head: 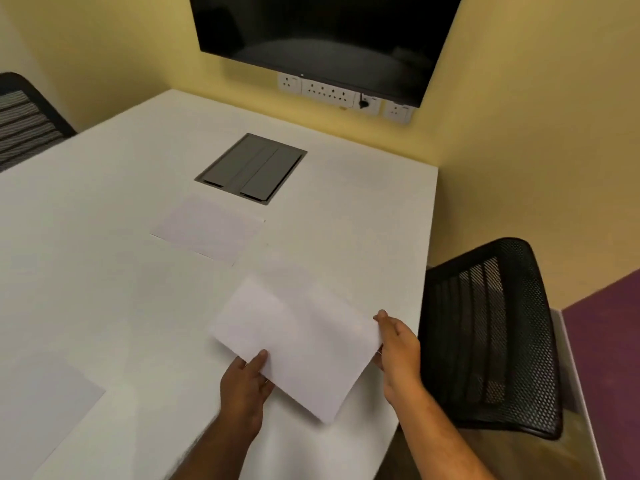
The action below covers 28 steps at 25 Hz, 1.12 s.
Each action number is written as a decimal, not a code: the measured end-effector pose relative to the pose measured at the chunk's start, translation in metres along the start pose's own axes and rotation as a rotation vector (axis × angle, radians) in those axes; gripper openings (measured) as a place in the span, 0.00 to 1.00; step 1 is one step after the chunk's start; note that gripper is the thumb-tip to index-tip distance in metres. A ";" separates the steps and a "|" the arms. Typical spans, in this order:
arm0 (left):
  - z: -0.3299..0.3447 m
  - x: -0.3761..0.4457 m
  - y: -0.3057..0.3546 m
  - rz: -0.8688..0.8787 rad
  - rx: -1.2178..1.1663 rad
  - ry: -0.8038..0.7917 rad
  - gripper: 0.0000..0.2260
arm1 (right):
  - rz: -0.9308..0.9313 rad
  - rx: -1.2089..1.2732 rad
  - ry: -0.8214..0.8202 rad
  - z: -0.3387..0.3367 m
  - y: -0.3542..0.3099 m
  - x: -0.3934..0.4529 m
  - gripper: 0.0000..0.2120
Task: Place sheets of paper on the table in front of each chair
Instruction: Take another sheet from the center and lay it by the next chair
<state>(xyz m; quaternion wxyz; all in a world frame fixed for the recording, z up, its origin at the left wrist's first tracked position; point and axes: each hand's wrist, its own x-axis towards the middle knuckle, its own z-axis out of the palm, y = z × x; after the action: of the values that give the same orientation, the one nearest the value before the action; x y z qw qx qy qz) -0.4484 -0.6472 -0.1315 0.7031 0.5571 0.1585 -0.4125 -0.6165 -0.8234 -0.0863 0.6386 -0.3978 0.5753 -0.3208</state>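
Observation:
Both hands hold one white sheet of paper just above the white table, near its right edge. My left hand pinches the sheet's near edge with the thumb on top. My right hand grips its right edge. A black mesh chair stands at the table's right side, right beside the held sheet. Another sheet lies flat in the middle of the table. A third sheet lies at the near left. A second dark chair stands at the far left.
A grey cable hatch is set flush into the table's middle. A black screen hangs on the yellow wall, with a row of sockets beneath it. A purple panel stands at the right.

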 end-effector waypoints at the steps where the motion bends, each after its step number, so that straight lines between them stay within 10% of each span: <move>1: 0.005 -0.001 -0.004 0.009 -0.002 0.022 0.11 | 0.001 -0.008 0.000 -0.005 0.001 0.000 0.12; 16: 0.121 0.086 -0.026 -0.043 0.186 0.159 0.19 | 0.009 -0.233 0.122 0.008 0.024 0.180 0.16; 20: 0.112 0.114 -0.035 0.178 0.994 0.219 0.42 | 0.010 -0.342 0.131 0.005 0.023 0.226 0.17; 28: 0.133 0.143 -0.030 0.307 1.915 -0.258 0.43 | -0.220 -0.832 0.071 -0.010 0.027 0.237 0.34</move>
<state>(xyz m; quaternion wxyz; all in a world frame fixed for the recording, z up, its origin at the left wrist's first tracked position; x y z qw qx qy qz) -0.4153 -0.8275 -0.2052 0.0113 0.8575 -0.3959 -0.3285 -0.5964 -1.0179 -0.2236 0.3656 -0.6691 0.6315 -0.1412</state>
